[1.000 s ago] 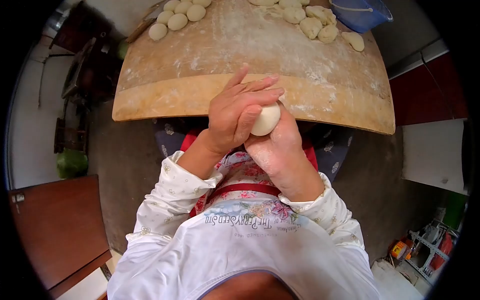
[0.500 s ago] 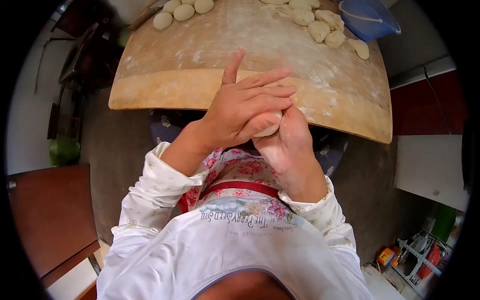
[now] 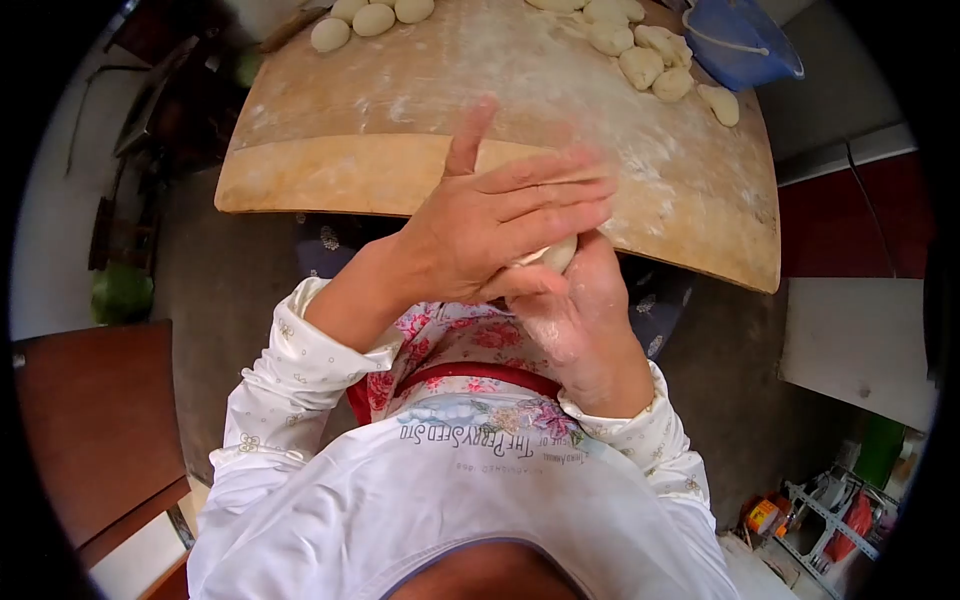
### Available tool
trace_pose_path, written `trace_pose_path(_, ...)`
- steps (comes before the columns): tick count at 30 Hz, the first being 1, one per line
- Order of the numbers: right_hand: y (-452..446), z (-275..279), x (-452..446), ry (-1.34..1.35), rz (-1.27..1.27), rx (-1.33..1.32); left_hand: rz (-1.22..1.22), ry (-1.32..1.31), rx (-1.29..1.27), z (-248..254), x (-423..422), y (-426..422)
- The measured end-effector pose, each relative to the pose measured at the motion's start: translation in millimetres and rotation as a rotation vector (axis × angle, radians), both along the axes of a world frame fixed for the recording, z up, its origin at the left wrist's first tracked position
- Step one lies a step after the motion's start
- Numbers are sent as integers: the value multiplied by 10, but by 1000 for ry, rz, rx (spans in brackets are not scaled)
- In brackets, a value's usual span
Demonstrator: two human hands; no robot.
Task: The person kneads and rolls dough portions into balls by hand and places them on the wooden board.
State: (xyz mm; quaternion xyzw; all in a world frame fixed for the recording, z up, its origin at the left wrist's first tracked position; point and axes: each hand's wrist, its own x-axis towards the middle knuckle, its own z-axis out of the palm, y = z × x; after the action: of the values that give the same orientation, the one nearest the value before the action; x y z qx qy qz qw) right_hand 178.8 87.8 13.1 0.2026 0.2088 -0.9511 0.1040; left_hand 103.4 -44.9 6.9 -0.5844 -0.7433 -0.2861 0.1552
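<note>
A pale dough ball (image 3: 558, 254) is held between my two hands, just in front of the near edge of a floured wooden board (image 3: 330, 165). My left hand (image 3: 500, 215) lies over the top of it, with long fingers stretched to the right and slightly blurred. Underneath and to the right, my right hand (image 3: 598, 315) cups the ball, its palm dusted with flour. Most of the right fingers are hidden behind the left hand. Part of the dough shows between the two palms.
Several smooth dough balls (image 3: 330, 35) sit at the board's far left. Rougher dough pieces (image 3: 640, 67) lie at the far right, beside a blue basin (image 3: 735, 55). A brown wooden surface (image 3: 100, 430) stands at left, and a metal rack (image 3: 835, 525) at lower right.
My left fingers have slid a little to the right over the dough ball. The ball sits slightly lower and to the right, with more of its side showing.
</note>
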Motion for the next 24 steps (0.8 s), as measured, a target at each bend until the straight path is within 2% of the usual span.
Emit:
trace_pose_path(3, -44, -86, -15, 61, -39, -53, -127, -119, 87, -152, -130, -55)
trace_pose_path(5, -127, -35, -34, 96, -157, -44, -38, -204, 252, -178, -42, 33)
trace_pose_path(8, -52, -163, -2, 214, -153, 80, 174, -232, 506, -92, 188, 359)
trace_pose_path(9, 26, -106, -19, 155, -40, 1, 205, -218, 569, -52, 212, 413)
trace_pose_path(10, 24, 5, 10, 206, -9, 159, 153, -186, 590, -16, 174, 392)
trace_pose_path(11, 8, 141, 74, 257, 21, 314, 96, -142, 497, 32, 140, 337)
trace_pose_path(12, 4, 65, 99, 314, 32, 295, 34, -101, 407, 81, 106, 282)
trace_pose_path(14, -3, -87, 152, 429, 55, 251, -88, 18, 6, 168, 19, 90)
trace_pose_path(15, 126, -404, 32, 477, 143, -149, -155, -36, 42, 101, -65, 53)
trace_pose_path(17, 122, -433, -59, 388, 109, -403, -230, -152, 135, -133, -194, 33)
trace_pose_path(19, -120, -55, -78, 135, -133, -105, -191, -288, 270, -274, -181, 42)
trace_pose_path(22, -178, -75, -127, 263, -281, 169, 97, -349, 322, -215, 70, 255)
trace_pose_path(23, -107, -37, -78, 172, -244, 103, 217, -342, 312, -146, 124, 347)
trace_pose_path(24, -45, 17, -53, 182, -161, 146, 170, -314, 326, -92, 114, 347)
